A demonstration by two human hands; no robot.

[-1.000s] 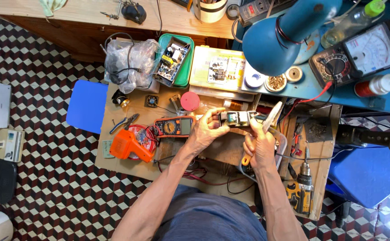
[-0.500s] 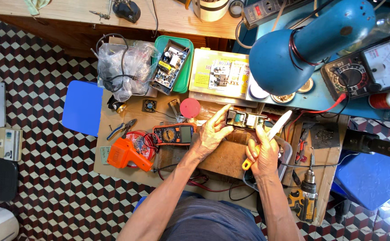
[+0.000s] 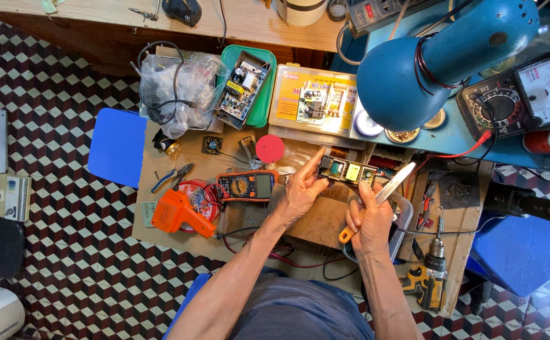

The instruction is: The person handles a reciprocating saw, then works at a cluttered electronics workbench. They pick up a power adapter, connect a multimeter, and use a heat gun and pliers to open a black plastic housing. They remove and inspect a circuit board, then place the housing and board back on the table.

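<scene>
Head view, looking straight down: your left hand (image 3: 301, 189) holds the left end of a small circuit board (image 3: 347, 171), forefinger stretched along its edge and thumb beneath. Your right hand (image 3: 368, 220) is closed around a knife (image 3: 385, 192) with an orange handle; its thumb touches the board's underside and the pale blade slants up to the right, just beside the board's right end. The board sits in the air above the brown counter (image 3: 180, 164), between both hands. Just left of your left hand lies an orange meter (image 3: 246, 186), with a red round lid (image 3: 270, 148) above it. An orange glue gun (image 3: 177, 214) lies further left. A blue lamp (image 3: 413, 72) hangs over the top right.
</scene>
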